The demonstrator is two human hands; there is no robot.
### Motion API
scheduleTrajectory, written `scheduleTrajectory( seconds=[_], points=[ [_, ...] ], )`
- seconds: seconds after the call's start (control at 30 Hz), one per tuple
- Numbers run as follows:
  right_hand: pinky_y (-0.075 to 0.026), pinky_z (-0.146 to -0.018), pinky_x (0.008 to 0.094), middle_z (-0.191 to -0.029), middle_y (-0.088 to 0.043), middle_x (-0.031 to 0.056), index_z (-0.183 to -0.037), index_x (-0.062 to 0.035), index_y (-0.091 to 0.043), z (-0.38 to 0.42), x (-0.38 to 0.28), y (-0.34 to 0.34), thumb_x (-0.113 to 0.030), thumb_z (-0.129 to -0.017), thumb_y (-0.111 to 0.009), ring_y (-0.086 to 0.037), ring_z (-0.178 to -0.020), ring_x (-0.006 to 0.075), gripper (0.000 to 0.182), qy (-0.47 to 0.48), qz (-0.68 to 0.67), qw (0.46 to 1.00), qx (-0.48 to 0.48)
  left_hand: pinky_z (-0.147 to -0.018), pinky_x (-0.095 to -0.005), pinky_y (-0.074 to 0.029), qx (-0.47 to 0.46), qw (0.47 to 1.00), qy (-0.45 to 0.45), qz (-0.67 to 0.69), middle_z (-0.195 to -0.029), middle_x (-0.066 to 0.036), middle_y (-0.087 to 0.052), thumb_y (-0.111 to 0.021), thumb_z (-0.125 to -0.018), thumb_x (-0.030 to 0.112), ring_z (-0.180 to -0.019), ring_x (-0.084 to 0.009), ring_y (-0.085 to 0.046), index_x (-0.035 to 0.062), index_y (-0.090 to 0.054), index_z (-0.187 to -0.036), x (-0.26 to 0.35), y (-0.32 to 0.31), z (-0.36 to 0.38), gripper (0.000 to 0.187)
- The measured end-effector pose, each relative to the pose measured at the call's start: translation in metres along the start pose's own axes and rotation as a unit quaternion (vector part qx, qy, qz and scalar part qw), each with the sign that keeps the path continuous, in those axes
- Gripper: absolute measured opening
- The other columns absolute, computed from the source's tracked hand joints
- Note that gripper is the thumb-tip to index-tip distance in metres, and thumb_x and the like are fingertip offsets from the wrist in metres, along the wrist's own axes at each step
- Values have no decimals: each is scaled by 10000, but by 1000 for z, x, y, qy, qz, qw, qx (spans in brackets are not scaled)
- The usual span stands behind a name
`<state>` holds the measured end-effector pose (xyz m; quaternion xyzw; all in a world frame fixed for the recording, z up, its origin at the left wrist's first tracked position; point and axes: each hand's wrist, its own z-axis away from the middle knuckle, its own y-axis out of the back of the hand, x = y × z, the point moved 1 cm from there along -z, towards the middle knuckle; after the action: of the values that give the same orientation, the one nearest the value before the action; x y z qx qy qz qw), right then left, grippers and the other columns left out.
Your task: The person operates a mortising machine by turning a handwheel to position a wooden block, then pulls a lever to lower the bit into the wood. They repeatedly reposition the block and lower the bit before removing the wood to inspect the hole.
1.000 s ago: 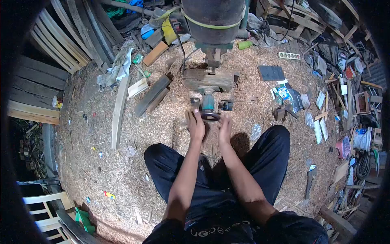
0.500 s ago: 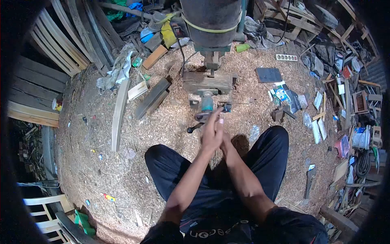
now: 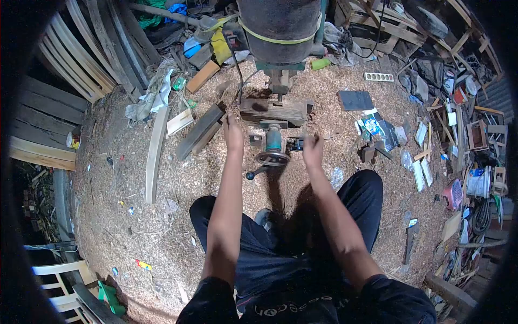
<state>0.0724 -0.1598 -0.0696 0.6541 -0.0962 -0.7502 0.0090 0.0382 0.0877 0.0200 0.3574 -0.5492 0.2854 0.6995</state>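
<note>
A wheel-operated machine stands in front of me, with a dark motor housing (image 3: 278,32) over it. A thick wooden block (image 3: 274,110) lies across its bed beneath the spindle (image 3: 279,83). Below the block are a teal cylinder (image 3: 273,140), a round handwheel (image 3: 272,158) and a lever with a black knob (image 3: 250,175). My left hand (image 3: 233,132), empty with fingers stretched out, is just left of the block's end. At the machine's right, near a dark fitting (image 3: 295,144), my right hand (image 3: 313,151) is slightly blurred, its fingers apart and nothing visible in them.
Wood shavings cover the floor (image 3: 124,178). Dark timber pieces (image 3: 199,132) and a long pale board (image 3: 156,156) lie at left. On the right are a dark slab (image 3: 355,100), a power strip (image 3: 379,77) and a blue packet (image 3: 372,125). Curved planks (image 3: 81,56) lean at back left.
My hands were together in front of the handwheel; now they have parted, the left moving left and up, the right moving right. The handwheel shows more fully.
</note>
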Motion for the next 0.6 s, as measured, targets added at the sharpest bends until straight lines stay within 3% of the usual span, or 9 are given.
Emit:
scheduleTrajectory(
  seconds=[0.07,0.1,0.17,0.2,0.33,0.43,0.47,0.57,0.6],
  points=[
    [-435,-1009,368,-1218,-617,239,-1334,84,-477,-27,-25,-11,-338,-961,-613,-592,-1136,297,579,72,8,997,-34,-1119,-402,-306,-111,991,71,13,-1464,-236,-466,-353,-1013,530,-1348,-363,-431,-47,-426,-1442,-22,-11,-31,723],
    [-440,-1002,361,-1213,-630,225,-1337,71,-489,-39,-36,-16,-337,-966,-603,-600,-1127,281,563,111,12,993,-49,-1121,-397,-304,-106,993,48,15,-1470,-236,-459,-356,-1006,529,-1351,-361,-427,-48,-423,-1443,-19,-16,-31,727],
    [-435,-986,325,-1248,-621,173,-1406,48,-448,-59,-49,-19,-343,-986,-602,-572,-1119,219,594,67,10,988,-137,-1125,-388,-301,-98,995,3,17,-1481,-235,-446,-362,-994,528,-1358,-359,-418,-50,-416,-1446,-17,-29,-22,736],
    [-432,-978,308,-1265,-616,146,-1440,36,-427,-64,-50,-18,-346,-995,-601,-559,-1115,188,612,42,10,983,-180,-1128,-389,-299,-66,997,29,6,-1474,-237,-455,-373,-984,526,-1359,-351,-420,-50,-428,-1438,-20,-34,-17,735],
    [-443,-954,290,-1187,-656,114,-1344,27,-553,-71,-52,-9,-335,-1006,-590,-576,-1059,166,496,-10,10,992,-128,-1147,-399,-275,-168,985,49,11,-1506,-224,-422,-381,-988,536,-1395,-352,-386,-37,-366,-1481,-21,-32,-20,757],
    [-454,-927,282,-1108,-670,100,-1306,55,-576,-61,-60,4,-355,-988,-622,-584,-1018,154,522,47,-97,990,-88,-1110,-363,-311,-136,990,15,27,-1410,-171,-524,-419,-1000,446,-1320,-278,-450,-38,-514,-1377,-29,-45,-9,621],
    [-471,-906,300,-1100,-675,120,-1290,59,-576,-59,-64,10,-368,-965,-649,-604,-1003,173,541,23,-82,993,-85,-1120,-372,-305,-147,988,3,-35,-1413,-167,-520,-443,-999,447,-1332,-274,-441,-41,-517,-1371,-22,-41,-6,618],
    [-504,-856,328,-1097,-681,160,-1245,64,-575,-66,-70,22,-394,-910,-718,-643,-972,204,585,-24,-32,996,-81,-1128,-367,-295,-236,969,70,23,-1483,-184,-455,-444,-979,459,-1368,-293,-410,-15,-412,-1451,-6,-37,7,670],
    [-505,-848,321,-1110,-675,160,-1233,60,-574,-71,-69,23,-395,-899,-734,-641,-970,198,586,-23,-13,996,-82,-1094,-360,-323,-239,964,39,105,-1402,-165,-515,-463,-971,450,-1293,-258,-459,-10,-472,-1383,-7,-43,3,617]
  ],
)
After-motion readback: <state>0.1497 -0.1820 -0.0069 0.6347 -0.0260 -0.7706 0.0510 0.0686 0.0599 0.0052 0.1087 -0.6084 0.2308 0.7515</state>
